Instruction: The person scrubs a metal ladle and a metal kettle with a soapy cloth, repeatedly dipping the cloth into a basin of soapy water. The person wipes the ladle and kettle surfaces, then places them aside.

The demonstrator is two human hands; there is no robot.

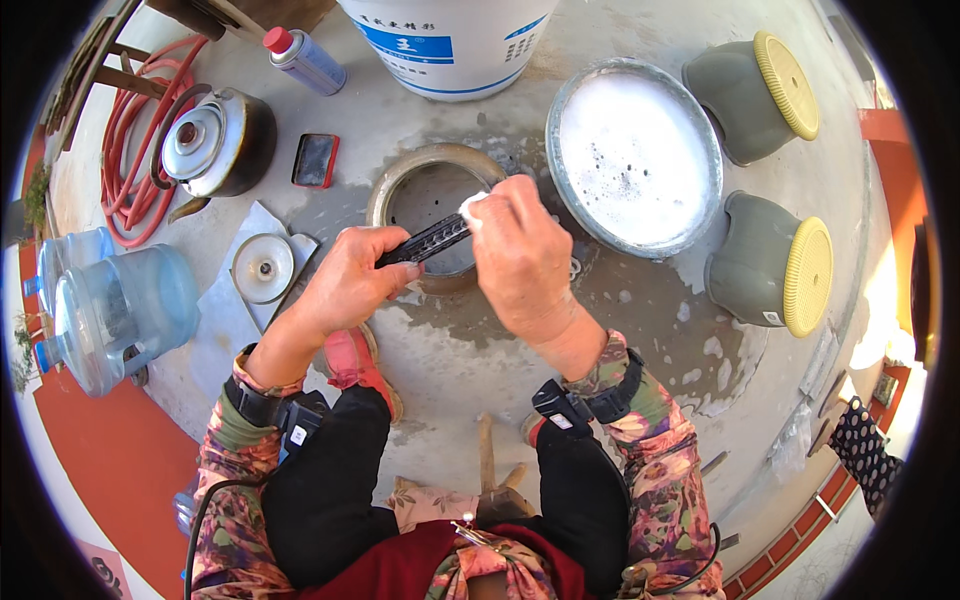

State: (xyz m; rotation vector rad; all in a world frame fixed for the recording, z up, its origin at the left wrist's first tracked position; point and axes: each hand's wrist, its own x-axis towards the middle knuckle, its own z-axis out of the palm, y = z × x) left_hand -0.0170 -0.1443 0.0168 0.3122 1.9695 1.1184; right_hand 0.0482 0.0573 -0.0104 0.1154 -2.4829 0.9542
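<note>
My left hand [352, 274] grips one end of a black, slim object with a ridged pattern [435, 241], perhaps a handle or brush. My right hand [521, 259] closes on a white wad [472, 210] and presses it against the object's other end. Both hands are held above a round brown-rimmed vessel [397, 169], whose inside is partly hidden by them. To the right of the vessel stands a basin [559, 176] filled with white suds. A small red-edged rectangular box with a black inside [315, 160] lies to the left.
A white bucket [457, 71] and a spray can [311, 67] stand ahead. At left are a kettle [255, 142], a red hose [112, 172], a metal lid [262, 268] and water jugs [150, 300]. Two stools [739, 97] lie at right. Wet concrete [637, 322] surrounds the basin.
</note>
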